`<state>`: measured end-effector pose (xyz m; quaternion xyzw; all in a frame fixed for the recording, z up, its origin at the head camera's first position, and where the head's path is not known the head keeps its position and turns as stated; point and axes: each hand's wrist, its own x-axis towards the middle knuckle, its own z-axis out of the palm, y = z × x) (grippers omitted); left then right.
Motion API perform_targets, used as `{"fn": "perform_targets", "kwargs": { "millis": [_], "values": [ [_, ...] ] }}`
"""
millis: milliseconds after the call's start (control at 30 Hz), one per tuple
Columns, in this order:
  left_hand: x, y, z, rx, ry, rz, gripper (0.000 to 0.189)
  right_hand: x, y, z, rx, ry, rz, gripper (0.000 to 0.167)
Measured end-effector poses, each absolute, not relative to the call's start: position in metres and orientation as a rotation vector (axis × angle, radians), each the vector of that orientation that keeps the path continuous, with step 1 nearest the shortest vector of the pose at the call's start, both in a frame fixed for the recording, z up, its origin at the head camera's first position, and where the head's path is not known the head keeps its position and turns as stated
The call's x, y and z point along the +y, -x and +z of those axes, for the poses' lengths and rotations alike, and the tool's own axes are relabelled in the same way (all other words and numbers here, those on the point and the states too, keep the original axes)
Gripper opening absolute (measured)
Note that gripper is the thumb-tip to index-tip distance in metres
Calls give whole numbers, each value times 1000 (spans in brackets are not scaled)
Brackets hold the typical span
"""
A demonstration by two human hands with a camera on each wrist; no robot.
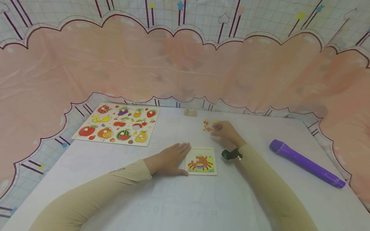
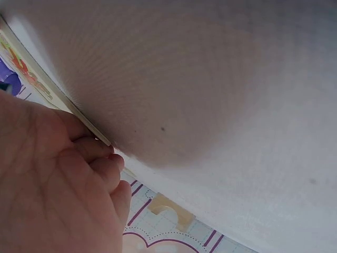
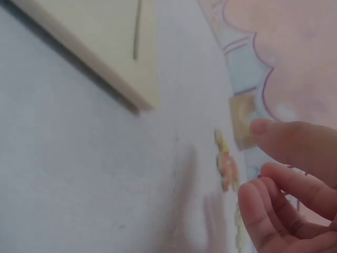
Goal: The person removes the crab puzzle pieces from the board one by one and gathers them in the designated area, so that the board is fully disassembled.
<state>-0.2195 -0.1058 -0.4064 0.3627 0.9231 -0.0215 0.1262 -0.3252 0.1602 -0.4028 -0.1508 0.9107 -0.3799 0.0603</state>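
A small framed jigsaw puzzle with a red crab picture lies on the table, its upper part showing bare board. My left hand rests against the left edge of its frame, fingers extended and thumb at the lower corner. In the left wrist view, the fingers touch the frame's edge. Beyond the frame, my right hand hovers by loose jigsaw pieces, partly covering them. In the right wrist view, thumb and fingers of the right hand are apart with nothing between them, near a piece.
A fruit peg puzzle board lies at the back left. A small tan notched block stands at the back middle. On the right lies a purple toy microphone. A patterned cloth hangs behind the white table.
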Motion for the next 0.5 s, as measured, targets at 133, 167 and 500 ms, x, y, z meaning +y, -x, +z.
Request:
{"fn": "perform_targets", "kwargs": {
  "millis": [133,167,500],
  "values": [
    [-107,219,-406,2689,-1051,-65,99,160,307,-397,2739,535,-1172,37],
    [-107,219,-406,2690,-1049,-65,99,160,303,-397,2732,555,-1167,36],
    [-106,219,-404,2684,-1038,-40,99,149,259,-397,2683,717,-1007,33]
  ]
}}
